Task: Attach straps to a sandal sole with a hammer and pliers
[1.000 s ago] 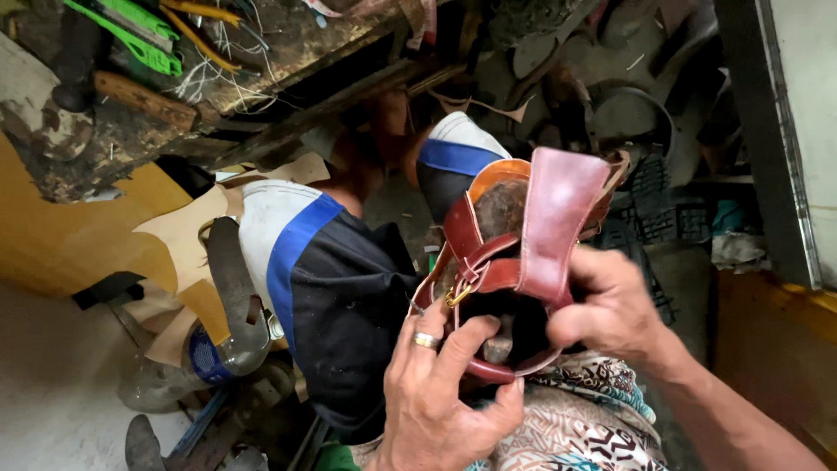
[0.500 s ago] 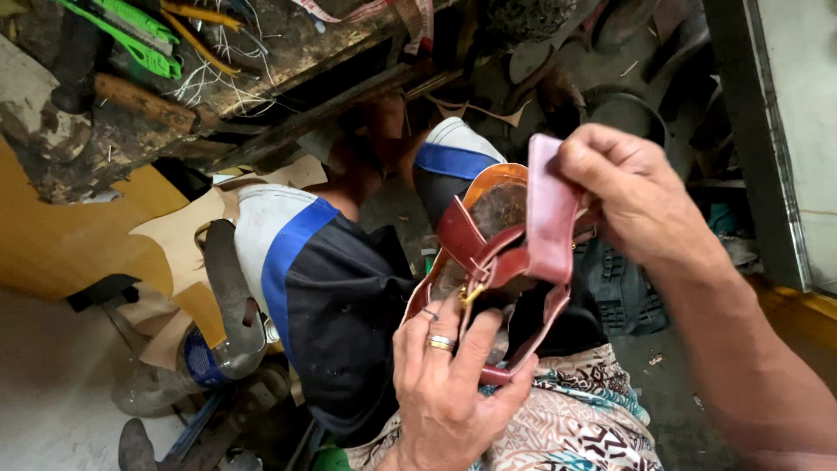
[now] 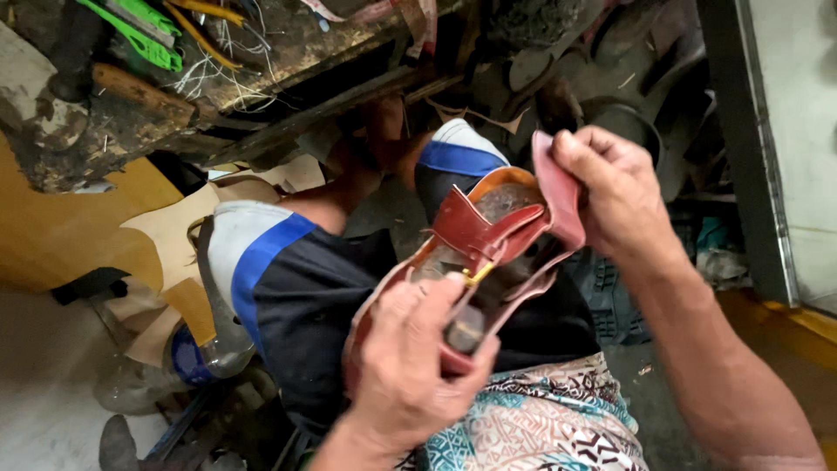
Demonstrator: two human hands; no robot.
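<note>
The left hand (image 3: 410, 366) is closed around the near end of one red-brown leather sandal (image 3: 475, 262), fingers wrapped under the sole and thumb across its inner face, holding it up over the person's lap. The right hand (image 3: 615, 196) pinches the sandal's broad pink-red strap (image 3: 558, 187) at the far end, thumb and fingers pressed shut on the leather and pulling it upward. Two narrower crossed straps (image 3: 475, 231) sit between the hands, with one small brass buckle (image 3: 478, 275) just beside the left thumb. The sandal is tilted, its worn insole (image 3: 506, 202) facing the camera.

Below it are two knees in dark shorts (image 3: 323, 288), each leg with one blue band and a white hem, and a patterned shirt (image 3: 532, 419) at the bottom edge. A rough wooden workbench (image 3: 131, 122) runs along the top left corner, carrying green-handled tools (image 3: 139, 30) and loose wire near its edge. One clear plastic bottle (image 3: 196, 358) lies on the floor at lower left. Dark shoe soles are piled at the top right.
</note>
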